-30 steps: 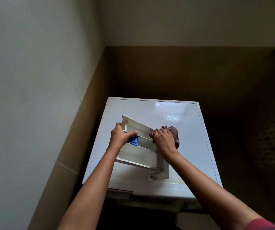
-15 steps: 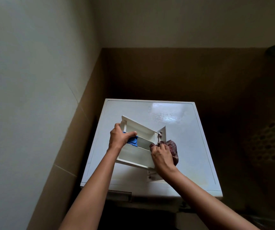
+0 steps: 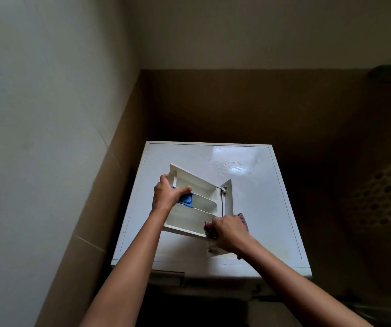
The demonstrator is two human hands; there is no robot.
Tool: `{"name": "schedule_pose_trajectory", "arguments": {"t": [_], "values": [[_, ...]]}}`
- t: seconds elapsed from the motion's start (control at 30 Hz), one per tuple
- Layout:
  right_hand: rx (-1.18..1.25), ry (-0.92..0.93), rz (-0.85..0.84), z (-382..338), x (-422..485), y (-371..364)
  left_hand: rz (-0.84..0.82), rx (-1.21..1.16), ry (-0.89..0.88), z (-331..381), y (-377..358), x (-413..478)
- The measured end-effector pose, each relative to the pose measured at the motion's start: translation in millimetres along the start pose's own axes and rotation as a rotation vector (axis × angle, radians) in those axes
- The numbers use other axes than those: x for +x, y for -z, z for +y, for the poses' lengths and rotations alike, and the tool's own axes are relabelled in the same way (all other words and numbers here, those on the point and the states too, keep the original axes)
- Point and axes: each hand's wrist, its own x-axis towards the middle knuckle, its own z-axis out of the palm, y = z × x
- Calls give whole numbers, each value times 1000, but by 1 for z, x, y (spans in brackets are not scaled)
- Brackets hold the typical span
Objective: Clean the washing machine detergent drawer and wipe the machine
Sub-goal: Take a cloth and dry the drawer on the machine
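On drawer [image 3: 191, 219]: L hand [image 3: 166, 197], R fist [image 3: 230, 230] w/ cloth [image 3: 208, 228]

Washing machine top [image 3: 256, 208]: glossy white, with a brighter sheen patch toward the upper right and a thin grey outline along its edge. Detergent drawer [image 3: 189, 219]: plain off-white plastic. Insert [image 3: 186, 199] at the drawer's left side: bright blue. Cloth [image 3: 208, 230] at the drawer's lower right corner: dark maroon-brown, pattern too dim to tell. Drawer front panel [image 3: 213, 250]: white with small dark printed marks, unreadable. Upper wall [image 3: 48, 90], left and top of frame: plain pale grey-green. Lower wall tiles [image 3: 237, 102]: tan-brown with faint lighter joint lines. Perforated surface [image 3: 383, 197], right edge of frame: brown with a regular grid of dark round holes.
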Motion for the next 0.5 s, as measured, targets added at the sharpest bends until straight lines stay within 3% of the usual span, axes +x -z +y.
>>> {"name": "schedule_pose_trajectory", "arguments": {"t": [0.1,0.2,0.27,0.5], "values": [[539,-68,-59,5,5,12,0,-4,4,-1,1,1],[920,-151,214,-4,10,7,2,1,11,-4,2,1],[942,-183,341,-17,12,-7,2,-1,12,-6,2,1],[795,-40,202,-50,8,-30,17,-7,19,-7,2,-1]]}}
